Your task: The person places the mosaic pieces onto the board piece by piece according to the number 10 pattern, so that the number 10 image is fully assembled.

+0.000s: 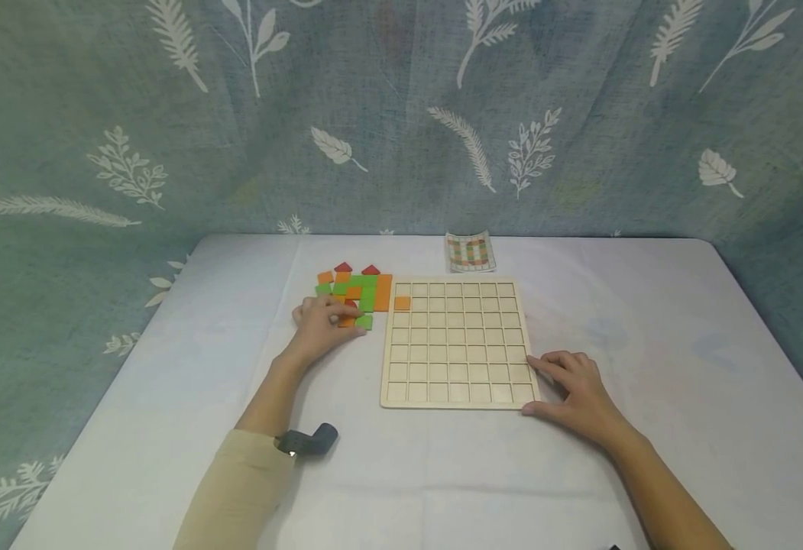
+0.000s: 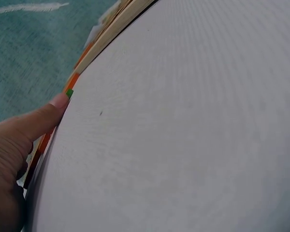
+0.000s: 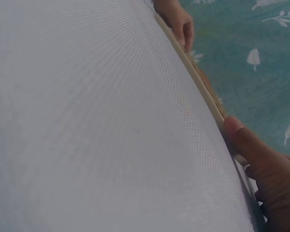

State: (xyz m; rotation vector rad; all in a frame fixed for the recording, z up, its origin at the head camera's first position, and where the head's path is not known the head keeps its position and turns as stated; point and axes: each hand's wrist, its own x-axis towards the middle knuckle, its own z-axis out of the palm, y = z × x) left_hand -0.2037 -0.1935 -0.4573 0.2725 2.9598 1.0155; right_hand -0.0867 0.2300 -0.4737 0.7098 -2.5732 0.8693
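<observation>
A pale wooden grid board (image 1: pixel 459 406) lies on the table, with one orange square tile (image 1: pixel 403 303) in a cell near its upper left. Left of the board, my left hand (image 1: pixel 323 325) reaches over a cluster of orange, green and red tiles. Its thumb and index finger pinch a green square tile (image 1: pixel 364 322); in the left wrist view a sliver of this green tile (image 2: pixel 69 92) shows at the thumb tip. My right hand (image 1: pixel 574 393) rests at the board's lower right corner, index fingertip on the right edge and thumb on the front edge.
A small printed pattern card (image 1: pixel 471 253) lies behind the board. Two red triangles (image 1: pixel 370 270) sit at the back of the tile cluster, and a large orange block (image 1: pixel 383 292) is beside the board's left edge. A leaf-patterned cloth (image 1: pixel 387 130) hangs behind the white table.
</observation>
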